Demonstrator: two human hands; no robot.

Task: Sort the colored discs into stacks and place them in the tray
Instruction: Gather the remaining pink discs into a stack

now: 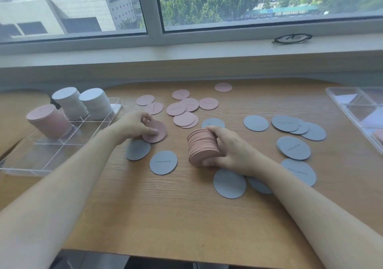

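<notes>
Head view: mid-sort, gathering pink. Right hand [232, 152] curled round a pink stack [203, 148] tilted on the surface [165, 217]; left hand [136, 126] pinching a few pink discs [155, 132] just beside a grey disc [138, 149]. Loose pink discs [184, 107] beyond, grey discs [294, 125] scattered right. Tray [41, 161] at left, already carrying three stacks. Next, probably: joining the pinched discs to the stack, edges squared.

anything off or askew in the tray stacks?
Pink stack in the tray leans left, and the two grey stacks behind it also tilt. Nothing spilled or damaged.
</notes>
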